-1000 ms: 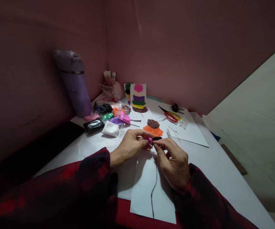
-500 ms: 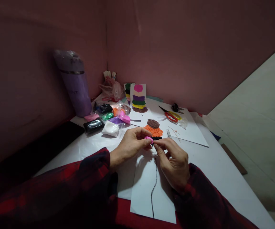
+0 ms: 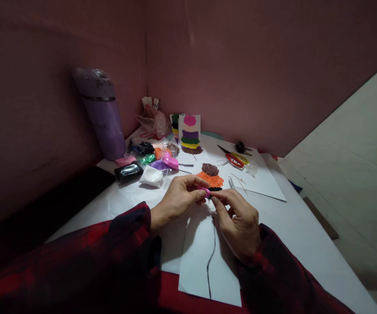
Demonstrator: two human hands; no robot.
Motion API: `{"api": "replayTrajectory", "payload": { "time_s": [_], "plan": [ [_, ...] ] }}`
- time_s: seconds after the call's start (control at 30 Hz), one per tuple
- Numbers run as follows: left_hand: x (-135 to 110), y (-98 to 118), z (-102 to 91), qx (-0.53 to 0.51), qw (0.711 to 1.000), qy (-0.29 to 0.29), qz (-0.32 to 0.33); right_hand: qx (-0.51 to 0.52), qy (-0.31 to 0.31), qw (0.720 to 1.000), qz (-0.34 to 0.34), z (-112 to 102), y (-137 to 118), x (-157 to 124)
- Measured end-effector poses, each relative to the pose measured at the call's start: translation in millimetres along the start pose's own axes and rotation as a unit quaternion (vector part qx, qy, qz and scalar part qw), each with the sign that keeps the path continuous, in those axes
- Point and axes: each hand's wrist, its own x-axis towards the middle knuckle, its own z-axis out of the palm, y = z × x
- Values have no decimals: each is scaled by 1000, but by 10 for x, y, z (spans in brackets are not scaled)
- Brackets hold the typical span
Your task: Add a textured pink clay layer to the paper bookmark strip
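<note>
Left hand (image 3: 182,198) pinched small pink modelling-clay lump (image 3: 204,191) between thumb and fingers, above white card (image 3: 226,274). Right hand (image 3: 237,218) had thumb and forefinger close together beside lump; cannot tell whether they gripped any. Card, overhanging near edge of table (image 3: 293,235), bore brown (image 3: 210,169), orange (image 3: 210,179) and black clay bands (image 3: 216,189). Step in hand seemed to be working pink clay by fingertip; next move likely called for light, exact pressure.

Left hand (image 3: 182,197) and right hand (image 3: 239,220) close together, both in a fine pinch (left wrist (image 3: 157,219) bare), forearms (image 3: 113,237) inward.
</note>
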Motion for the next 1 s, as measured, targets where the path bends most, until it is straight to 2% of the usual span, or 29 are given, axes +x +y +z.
{"api": "replayTrajectory", "payload": {
  "time_s": [0.17, 0.3, 0.6, 0.87, 1.0],
  "plan": [
    [-7, 4, -2, 9, 1000, 2, 8, 7, -5, 1000, -11, 2, 7, -6],
    [-22, 36, 7, 12, 1000, 15, -11, 5, -4, 1000, -10, 1, 7, -5],
    [-13, 5, 8, 19, 999, -8, -30, 3, 2, 1000, -15, 6, 15, 0],
    [2, -33, -2, -25, 1000, -14, -10, 15, 2, 1000, -10, 4, 9, 3],
    [11, -30, -7, -2, 1000, -22, -2, 15, 0, 1000, -10, 1, 3, 5]
  ]
}}
